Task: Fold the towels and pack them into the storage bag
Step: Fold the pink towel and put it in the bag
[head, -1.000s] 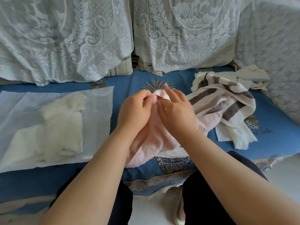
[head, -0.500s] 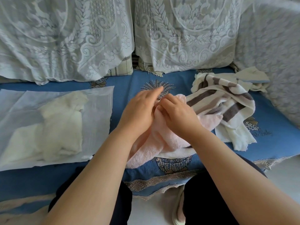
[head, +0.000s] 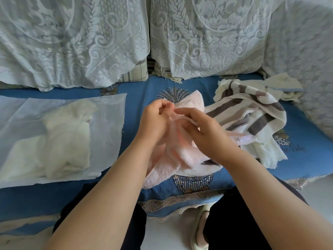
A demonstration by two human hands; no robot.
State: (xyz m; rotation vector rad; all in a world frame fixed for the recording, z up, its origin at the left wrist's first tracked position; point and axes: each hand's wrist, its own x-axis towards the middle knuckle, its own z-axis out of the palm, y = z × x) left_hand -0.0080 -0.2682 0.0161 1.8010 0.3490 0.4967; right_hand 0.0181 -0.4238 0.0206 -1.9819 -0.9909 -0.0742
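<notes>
Both hands (pinching) on pink towel

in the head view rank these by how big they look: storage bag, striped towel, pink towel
1. storage bag, largest.
2. striped towel.
3. pink towel, though both hands cover part of it, so second and third are unsure.

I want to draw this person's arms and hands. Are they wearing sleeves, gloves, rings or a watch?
No gloves, rings or watch show. The left hand and right hand are bare, and both forearms are bare as far as the picture's bottom edge, with no sleeves in view. Short, unpainted nails show on the left hand.
</notes>
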